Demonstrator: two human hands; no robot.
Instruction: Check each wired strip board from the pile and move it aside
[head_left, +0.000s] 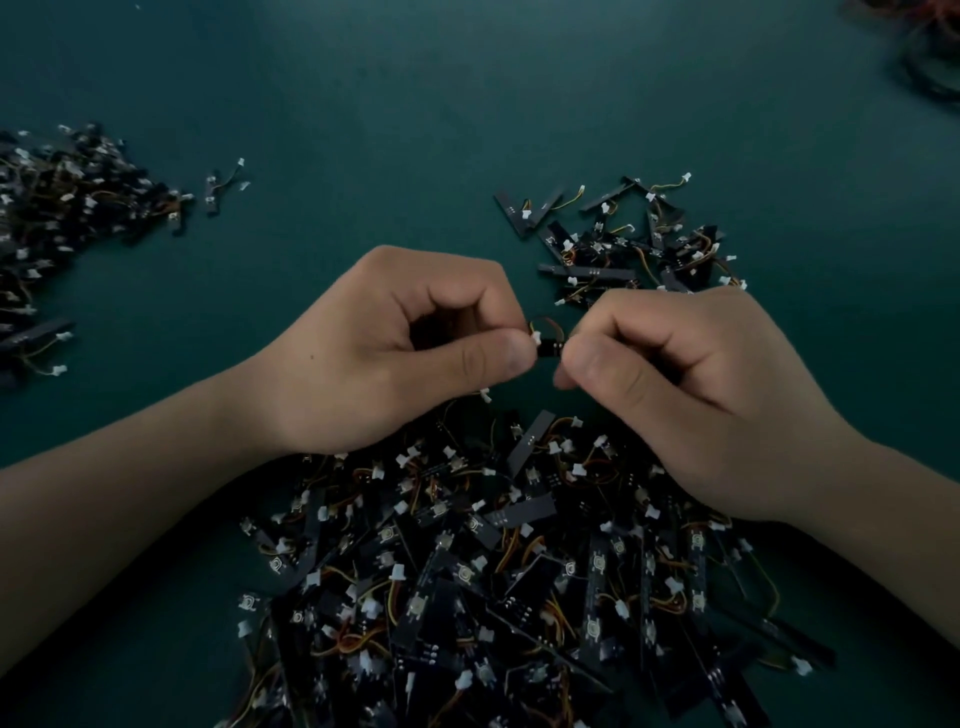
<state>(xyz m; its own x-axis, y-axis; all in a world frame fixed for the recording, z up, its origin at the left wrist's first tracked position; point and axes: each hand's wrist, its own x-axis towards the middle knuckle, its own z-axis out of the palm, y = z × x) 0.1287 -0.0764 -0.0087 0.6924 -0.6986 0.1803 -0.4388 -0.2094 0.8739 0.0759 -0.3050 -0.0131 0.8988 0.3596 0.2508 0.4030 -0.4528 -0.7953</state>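
Note:
A big pile of black wired strip boards (498, 582) with white connectors and orange-yellow wires lies at the near middle of the dark green table. Above it, my left hand (395, 348) and my right hand (691, 395) pinch one strip board (548, 347) between them, thumb and forefinger at each end. Only its short black middle, a white connector and a loop of wire show between the fingertips. A smaller spread of strip boards (628, 244) lies just beyond my right hand.
Another heap of boards (57, 218) sits at the far left, with one stray board (221, 187) beside it. A tangle of wires (930, 57) shows at the top right corner. Bare green table (415, 104) stretches across the back.

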